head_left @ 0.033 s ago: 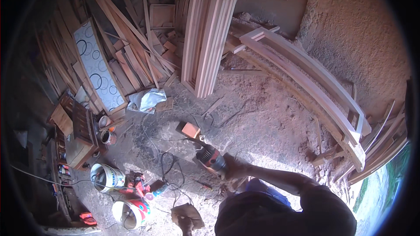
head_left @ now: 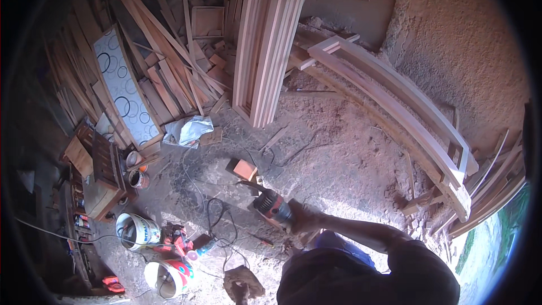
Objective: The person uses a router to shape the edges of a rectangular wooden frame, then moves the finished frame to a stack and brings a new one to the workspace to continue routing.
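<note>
Power tool sits at six o'clock, right hand wrapped round its end; left hand's state, I can't tell. Open floor reaches one o'clock, wooden frame edging two.

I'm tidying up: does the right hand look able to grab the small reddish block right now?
Probably not: the right hand is on the power tool, which lies between it and the block.

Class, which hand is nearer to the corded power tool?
Right: the right hand holds the corded power tool at its near end; the left hand cannot be made out clearly.
</note>
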The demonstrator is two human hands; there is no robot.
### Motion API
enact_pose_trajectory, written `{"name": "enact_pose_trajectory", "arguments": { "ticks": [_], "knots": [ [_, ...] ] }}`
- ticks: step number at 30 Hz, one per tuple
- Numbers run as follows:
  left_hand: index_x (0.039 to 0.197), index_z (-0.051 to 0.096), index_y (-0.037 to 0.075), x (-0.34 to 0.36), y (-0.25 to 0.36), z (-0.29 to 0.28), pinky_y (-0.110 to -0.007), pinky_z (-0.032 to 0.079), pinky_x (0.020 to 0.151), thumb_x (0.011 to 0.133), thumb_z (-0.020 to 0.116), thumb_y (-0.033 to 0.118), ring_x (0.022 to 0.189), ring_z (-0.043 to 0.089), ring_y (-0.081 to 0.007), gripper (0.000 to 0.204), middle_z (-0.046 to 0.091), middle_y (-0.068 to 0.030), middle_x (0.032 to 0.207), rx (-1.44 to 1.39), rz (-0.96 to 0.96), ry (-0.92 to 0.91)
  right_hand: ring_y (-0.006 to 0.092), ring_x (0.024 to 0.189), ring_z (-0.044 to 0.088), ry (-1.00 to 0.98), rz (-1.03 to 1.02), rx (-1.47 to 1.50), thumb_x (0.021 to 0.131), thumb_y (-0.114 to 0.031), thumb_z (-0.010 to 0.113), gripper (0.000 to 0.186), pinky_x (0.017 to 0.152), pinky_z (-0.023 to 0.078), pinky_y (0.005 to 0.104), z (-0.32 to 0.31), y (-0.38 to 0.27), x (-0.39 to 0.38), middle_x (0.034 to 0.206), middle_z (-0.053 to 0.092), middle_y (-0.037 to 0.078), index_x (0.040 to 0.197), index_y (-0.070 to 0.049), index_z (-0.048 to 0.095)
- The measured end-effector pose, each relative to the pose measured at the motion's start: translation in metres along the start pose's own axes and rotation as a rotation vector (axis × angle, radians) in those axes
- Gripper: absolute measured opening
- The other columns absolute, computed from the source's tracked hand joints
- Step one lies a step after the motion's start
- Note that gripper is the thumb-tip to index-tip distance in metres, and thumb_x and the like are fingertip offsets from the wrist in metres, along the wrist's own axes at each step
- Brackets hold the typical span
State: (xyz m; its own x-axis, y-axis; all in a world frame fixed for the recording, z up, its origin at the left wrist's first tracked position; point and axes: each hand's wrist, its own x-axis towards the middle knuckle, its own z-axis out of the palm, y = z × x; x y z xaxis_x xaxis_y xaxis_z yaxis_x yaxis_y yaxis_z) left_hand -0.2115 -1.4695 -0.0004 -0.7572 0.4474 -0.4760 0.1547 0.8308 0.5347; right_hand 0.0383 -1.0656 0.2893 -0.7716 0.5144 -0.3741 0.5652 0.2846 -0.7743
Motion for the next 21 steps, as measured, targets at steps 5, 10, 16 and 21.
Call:
{"name": "enact_pose_trajectory", "arguments": {
  "ticks": [5,10,16,21],
  "knots": [
    [0.127,0.069,0.008,0.005,0.161,0.035,-0.037,0.058,0.087,0.098,0.067,0.043,0.096,0.071,-0.0204,0.045,0.073,-0.0097,0.114,-0.555,-0.161,-0.509,0.0376,0.108,0.068,-0.035,0.002,-0.133,0.074,-0.017,0.080,0.067,0.091,0.056,0.0475,-0.046,-0.048,-0.023,0.114,0.065,0.018,0.131,-0.006,0.047],
    [0.158,0.033,-0.001,0.023,0.433,0.016,-0.043,0.029,0.124,0.099,0.055,0.062,0.150,0.035,-0.0254,0.090,0.036,-0.0145,0.165,-1.710,0.391,-1.332,0.0376,0.108,0.067,0.126,-0.542,-0.225,0.072,-0.018,0.080,0.065,0.087,0.056,0.0491,-0.056,-0.043,0.006,0.110,0.063,0.015,0.127,-0.010,0.046],
    [0.157,0.025,-0.009,0.127,0.467,-0.170,-0.043,0.031,0.124,0.108,0.041,0.048,0.149,0.037,-0.0335,0.077,0.037,-0.0247,0.162,-1.921,0.593,0.256,0.0358,0.105,0.069,0.153,-0.429,-0.225,0.071,-0.017,0.082,0.066,0.083,0.058,0.0464,-0.144,0.002,0.002,0.112,0.065,0.014,0.127,-0.008,0.049],
    [0.156,0.039,0.002,0.035,0.447,-0.206,-0.054,0.040,0.117,0.095,0.076,0.032,0.139,0.049,-0.0401,0.078,0.046,-0.0231,0.155,-1.080,0.956,0.715,0.0339,0.106,0.070,0.207,-0.220,-0.241,0.075,-0.020,0.085,0.066,0.085,0.059,0.0445,-0.220,0.093,0.004,0.115,0.066,0.015,0.128,-0.007,0.048]
  ]
}}
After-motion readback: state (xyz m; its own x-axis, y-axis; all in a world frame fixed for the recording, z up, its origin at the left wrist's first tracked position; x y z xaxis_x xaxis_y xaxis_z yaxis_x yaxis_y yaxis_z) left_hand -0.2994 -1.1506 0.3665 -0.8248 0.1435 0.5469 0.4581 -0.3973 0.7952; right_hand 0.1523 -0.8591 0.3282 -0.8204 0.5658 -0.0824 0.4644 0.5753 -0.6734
